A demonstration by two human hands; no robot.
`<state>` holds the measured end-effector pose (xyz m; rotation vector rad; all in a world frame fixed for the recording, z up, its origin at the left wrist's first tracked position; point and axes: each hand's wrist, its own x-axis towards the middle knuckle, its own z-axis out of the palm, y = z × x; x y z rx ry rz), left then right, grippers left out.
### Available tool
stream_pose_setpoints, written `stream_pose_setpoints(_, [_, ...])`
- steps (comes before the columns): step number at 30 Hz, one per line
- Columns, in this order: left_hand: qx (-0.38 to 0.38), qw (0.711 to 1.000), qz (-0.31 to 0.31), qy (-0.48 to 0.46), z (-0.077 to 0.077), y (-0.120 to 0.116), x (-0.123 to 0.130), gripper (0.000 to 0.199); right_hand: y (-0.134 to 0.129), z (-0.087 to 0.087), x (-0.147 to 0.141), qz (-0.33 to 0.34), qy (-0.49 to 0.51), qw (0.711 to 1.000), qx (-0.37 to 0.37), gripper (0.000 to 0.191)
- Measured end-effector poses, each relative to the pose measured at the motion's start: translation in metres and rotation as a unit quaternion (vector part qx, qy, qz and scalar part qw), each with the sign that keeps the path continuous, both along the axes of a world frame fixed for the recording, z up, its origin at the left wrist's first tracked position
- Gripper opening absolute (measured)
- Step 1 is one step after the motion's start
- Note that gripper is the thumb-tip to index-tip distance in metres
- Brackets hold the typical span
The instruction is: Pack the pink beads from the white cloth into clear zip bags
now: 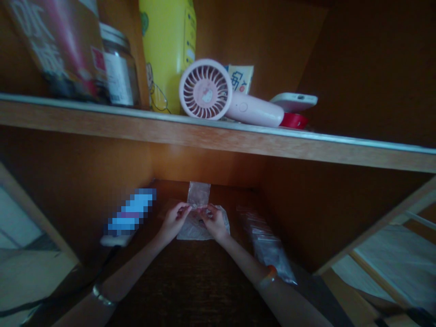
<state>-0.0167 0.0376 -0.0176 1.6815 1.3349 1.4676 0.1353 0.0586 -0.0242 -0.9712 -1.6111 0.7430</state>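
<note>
The left hand [175,221] and right hand [214,222] pinch the near edge of a small clear bag [199,193] just beyond them, above a larger plastic bag [190,233]; light, even tension should prevent creasing.

Both hands [175,220] [214,222] together, forearms converging, fingers seemingly pinched
</note>
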Motion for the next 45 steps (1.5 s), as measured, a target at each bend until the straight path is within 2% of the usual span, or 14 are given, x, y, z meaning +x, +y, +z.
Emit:
stream_pose_setpoints(7, [0.012, 0.999, -0.037, 0.014, -0.007, 0.005, 0.0, 0.023, -0.001, 0.001, 0.001, 0.019, 0.002, 1.0, -0.004, 0.018])
stream_pose_setpoints(12, [0.021, 0.999, -0.04, 0.02, -0.001, 0.001, 0.001, 0.02, -0.003, 0.004, 0.001, 0.011, 0.002, 1.0, -0.001, 0.015])
stream_pose_setpoints(20, [0.027, 0.999, -0.039, 0.015, 0.005, 0.0, 0.0, 0.02, 0.0, 0.001, 0.003, -0.039, -0.022, 0.999, 0.011, 0.017])
stream_pose_setpoints(32, [0.032, 0.997, -0.048, 0.04, 0.01, -0.002, -0.003, 0.014, -0.006, 0.007, 0.006, -0.047, -0.07, 0.996, 0.043, 0.015])
stream_pose_setpoints(45, [0.042, 0.995, -0.06, 0.065, 0.007, 0.0, -0.003, 0.014, -0.009, 0.013, 0.007, 0.004, -0.089, 0.995, 0.054, 0.01])
